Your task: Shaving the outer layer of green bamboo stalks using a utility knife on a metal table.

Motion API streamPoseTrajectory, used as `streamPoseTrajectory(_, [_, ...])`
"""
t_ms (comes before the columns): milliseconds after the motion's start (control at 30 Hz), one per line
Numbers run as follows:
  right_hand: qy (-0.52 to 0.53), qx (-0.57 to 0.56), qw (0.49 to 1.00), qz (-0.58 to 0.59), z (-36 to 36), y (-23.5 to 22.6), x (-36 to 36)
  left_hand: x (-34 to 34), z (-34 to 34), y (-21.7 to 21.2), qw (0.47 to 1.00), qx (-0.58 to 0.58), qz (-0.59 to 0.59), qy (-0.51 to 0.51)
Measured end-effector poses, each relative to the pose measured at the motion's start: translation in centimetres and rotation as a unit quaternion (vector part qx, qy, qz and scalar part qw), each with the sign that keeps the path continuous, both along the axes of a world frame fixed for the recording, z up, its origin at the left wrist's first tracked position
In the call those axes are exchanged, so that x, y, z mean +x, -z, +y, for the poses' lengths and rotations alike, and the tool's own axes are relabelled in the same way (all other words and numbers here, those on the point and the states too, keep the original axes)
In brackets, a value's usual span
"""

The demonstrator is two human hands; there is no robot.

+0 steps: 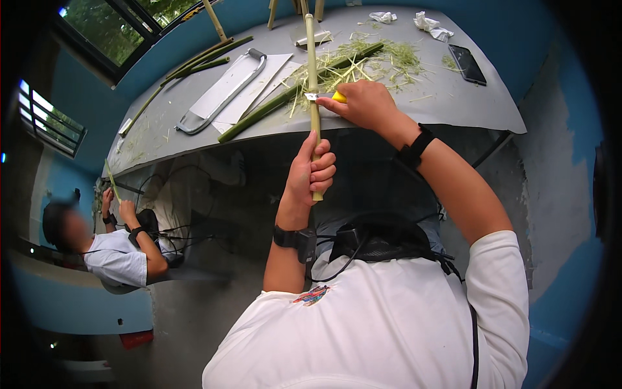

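Note:
My left hand (310, 170) is wrapped round the lower end of a peeled, pale bamboo pole (312, 61), which runs away from me over the table's front edge. My right hand (366, 105) is closed round a small knife (339, 97) with a yellow handle. Its short, bright blade lies across the pole, a little beyond the table's edge. Under the pole a thicker green bamboo stalk (272, 111) rests slantwise on the table. Pale green shavings (395, 57) are heaped around it.
On the grey table (447, 107) lie a bow saw (220, 104), white paper sheets (275, 63), green stalks (197, 63), crumpled tissues (427, 24) and a black phone (468, 65). At left another person (120, 256) sits holding a thin strip. Dark cables (201, 240) hang nearby.

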State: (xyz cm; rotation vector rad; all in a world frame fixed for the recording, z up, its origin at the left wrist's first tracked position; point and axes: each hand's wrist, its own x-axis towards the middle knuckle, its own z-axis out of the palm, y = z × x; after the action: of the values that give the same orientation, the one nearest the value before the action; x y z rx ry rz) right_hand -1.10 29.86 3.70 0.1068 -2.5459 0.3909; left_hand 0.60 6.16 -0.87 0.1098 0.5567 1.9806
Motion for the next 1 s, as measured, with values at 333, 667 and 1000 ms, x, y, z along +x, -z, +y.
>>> streamPoseTrajectory(333, [0.011, 0.015, 1.000, 0.025, 0.3, 0.5, 0.5, 0.6, 0.0, 0.0, 0.981, 0.138, -0.121, 0.059])
streamPoseTrajectory(667, [0.035, -0.011, 0.999, 0.021, 0.6, -0.4, 2.1, 0.9, 0.3, -2.4, 0.986, 0.086, -0.126, 0.060])
streamPoseTrajectory(1000, [0.084, -0.061, 0.994, 0.040, 1.5, -0.2, 0.9, 5.0, -2.6, -2.0, 0.989, -0.137, 0.045, -0.026])
